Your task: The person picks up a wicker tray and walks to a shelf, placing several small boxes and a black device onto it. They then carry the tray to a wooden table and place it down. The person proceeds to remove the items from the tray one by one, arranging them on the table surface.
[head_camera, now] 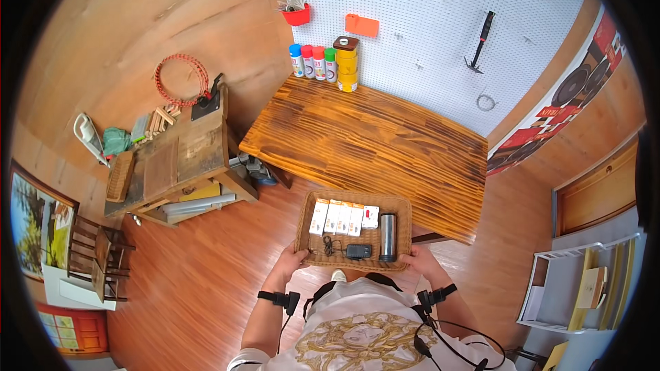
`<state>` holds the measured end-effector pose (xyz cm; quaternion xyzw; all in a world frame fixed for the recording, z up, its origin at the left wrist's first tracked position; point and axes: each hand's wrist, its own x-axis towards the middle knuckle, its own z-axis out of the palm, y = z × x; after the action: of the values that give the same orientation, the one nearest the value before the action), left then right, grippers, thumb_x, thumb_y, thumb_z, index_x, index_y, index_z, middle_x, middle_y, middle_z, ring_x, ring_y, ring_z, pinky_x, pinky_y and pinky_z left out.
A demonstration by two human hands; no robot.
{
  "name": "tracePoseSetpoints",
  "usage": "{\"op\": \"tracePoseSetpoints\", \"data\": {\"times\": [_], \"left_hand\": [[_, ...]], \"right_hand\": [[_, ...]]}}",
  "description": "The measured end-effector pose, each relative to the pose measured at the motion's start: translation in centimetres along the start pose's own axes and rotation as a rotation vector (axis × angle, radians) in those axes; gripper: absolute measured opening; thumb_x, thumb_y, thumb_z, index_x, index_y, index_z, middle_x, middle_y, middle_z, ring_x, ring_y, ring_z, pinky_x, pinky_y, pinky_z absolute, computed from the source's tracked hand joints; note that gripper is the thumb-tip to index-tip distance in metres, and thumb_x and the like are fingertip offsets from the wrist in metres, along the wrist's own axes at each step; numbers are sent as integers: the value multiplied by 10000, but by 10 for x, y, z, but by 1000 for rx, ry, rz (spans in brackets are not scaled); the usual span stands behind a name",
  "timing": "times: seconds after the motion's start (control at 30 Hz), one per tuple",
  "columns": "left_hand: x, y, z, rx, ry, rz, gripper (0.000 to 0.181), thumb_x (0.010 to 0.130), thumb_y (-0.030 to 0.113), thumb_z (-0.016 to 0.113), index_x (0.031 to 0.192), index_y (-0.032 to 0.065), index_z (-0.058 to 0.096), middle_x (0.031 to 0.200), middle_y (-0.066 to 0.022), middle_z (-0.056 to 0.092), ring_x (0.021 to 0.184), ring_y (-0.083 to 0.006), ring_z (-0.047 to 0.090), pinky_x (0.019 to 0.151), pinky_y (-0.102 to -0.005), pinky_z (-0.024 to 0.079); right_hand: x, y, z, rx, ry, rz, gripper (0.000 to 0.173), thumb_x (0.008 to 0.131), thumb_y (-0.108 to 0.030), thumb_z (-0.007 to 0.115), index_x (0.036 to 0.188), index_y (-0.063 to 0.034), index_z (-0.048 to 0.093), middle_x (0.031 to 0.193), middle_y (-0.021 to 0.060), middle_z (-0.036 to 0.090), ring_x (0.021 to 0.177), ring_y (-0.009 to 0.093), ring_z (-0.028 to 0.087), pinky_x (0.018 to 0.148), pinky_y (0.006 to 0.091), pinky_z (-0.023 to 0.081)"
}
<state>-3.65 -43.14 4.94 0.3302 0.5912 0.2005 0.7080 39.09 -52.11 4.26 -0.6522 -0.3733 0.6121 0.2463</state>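
A woven wicker basket is held level before my body by both hands, its far side over the near edge of the wooden table. My left hand grips its left near corner, and my right hand grips the right near corner. Inside, several white-and-orange boxes stand in a row beside a small white box with a red mark. A black power adapter with a coiled cable lies in the near part. Along the right side rests a dark metallic cylinder.
On the table, spray cans and stacked yellow containers stand at the back left. A hammer-like tool hangs on the pegboard. An old workbench with wood strips is at left, a white rack at right.
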Motion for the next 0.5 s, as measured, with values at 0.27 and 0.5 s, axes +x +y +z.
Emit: {"op": "tracePoseSetpoints", "data": {"times": [0.27, 0.5], "left_hand": [[63, 57, -15, 43, -57, -8, 493, 992, 93, 557, 1477, 141, 483, 1285, -67, 651, 1125, -201, 658, 890, -372, 573], [122, 109, -26, 55, -84, -43, 479, 1009, 103, 555, 1478, 150, 471, 1289, -61, 643, 1126, -206, 654, 884, -388, 584]], "right_hand": [[43, -11, 3, 60, 94, -19, 209, 943, -105, 699, 1121, 4, 706, 959, 19, 715, 808, 104, 626, 695, 263, 504], [121, -33, -14, 87, 90, 44, 235, 928, -122, 719, 1115, 19, 702, 954, 29, 705, 824, 123, 628, 718, 282, 513]]}}
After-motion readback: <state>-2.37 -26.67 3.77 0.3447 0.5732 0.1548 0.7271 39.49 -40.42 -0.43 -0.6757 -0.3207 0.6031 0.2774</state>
